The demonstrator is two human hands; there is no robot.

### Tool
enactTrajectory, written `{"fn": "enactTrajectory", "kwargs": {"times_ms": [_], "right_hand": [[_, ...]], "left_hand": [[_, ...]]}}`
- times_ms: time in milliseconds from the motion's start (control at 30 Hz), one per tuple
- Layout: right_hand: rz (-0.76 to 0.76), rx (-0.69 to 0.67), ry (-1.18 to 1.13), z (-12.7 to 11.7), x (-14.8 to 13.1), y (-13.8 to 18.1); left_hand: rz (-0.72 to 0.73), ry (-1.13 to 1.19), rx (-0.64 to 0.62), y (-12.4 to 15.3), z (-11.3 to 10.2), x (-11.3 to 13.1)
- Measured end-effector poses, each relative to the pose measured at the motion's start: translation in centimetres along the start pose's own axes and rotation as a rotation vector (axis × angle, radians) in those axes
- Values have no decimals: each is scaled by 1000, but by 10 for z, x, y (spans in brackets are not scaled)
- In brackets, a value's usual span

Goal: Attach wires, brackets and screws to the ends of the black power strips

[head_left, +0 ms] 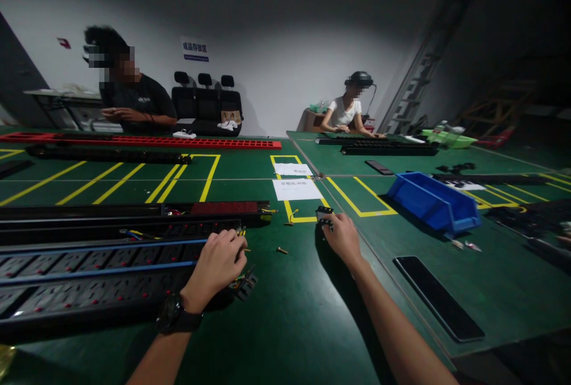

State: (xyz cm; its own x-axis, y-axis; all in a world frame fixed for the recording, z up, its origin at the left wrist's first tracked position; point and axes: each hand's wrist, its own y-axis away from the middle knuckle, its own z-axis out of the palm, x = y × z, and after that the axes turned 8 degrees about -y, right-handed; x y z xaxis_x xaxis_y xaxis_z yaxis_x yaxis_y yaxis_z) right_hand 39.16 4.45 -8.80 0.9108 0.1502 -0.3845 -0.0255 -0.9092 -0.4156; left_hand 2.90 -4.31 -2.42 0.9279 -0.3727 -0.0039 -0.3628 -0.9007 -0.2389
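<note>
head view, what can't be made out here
In the head view:
Anything gripped by the left hand: hidden by the hand itself.
Black piece: partly covered by the right hand.
Nearest socket strip: cut off by the left edge.
Print on the nearer white paper: too small.

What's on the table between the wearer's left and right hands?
Head view: a small screw-like piece lies on the green tabletop between the left hand and right hand; a short yellow piece lies slightly farther away.
</note>
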Motion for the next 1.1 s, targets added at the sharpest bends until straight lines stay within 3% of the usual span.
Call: {"fn": "enactTrajectory", "kwargs": {"times_ms": [267, 367, 467, 600, 733, 900, 1100], "right_hand": [[-16, -40, -19, -10, -21, 2], [-166, -57, -178, -11, -42, 9], [-378, -228, -344, -6, -71, 24], [-549, -401, -274, 4, -99, 43], [-442, -260, -207, 5, -94, 38], [-207, -5, -176, -2, -56, 15], [-128, -25, -44, -2, -28, 6]], "left_hand": [[-5, 1, -14, 1, -1, 1], [-10, -4, -15, 1, -2, 1], [-10, -8, -12, 1, -2, 2], [-12, -7, -11, 0, -2, 2], [-11, 1, -10, 0, -1, 1], [-2, 10, -13, 0, 0, 0], [6, -1, 12, 0, 2, -1]]}}
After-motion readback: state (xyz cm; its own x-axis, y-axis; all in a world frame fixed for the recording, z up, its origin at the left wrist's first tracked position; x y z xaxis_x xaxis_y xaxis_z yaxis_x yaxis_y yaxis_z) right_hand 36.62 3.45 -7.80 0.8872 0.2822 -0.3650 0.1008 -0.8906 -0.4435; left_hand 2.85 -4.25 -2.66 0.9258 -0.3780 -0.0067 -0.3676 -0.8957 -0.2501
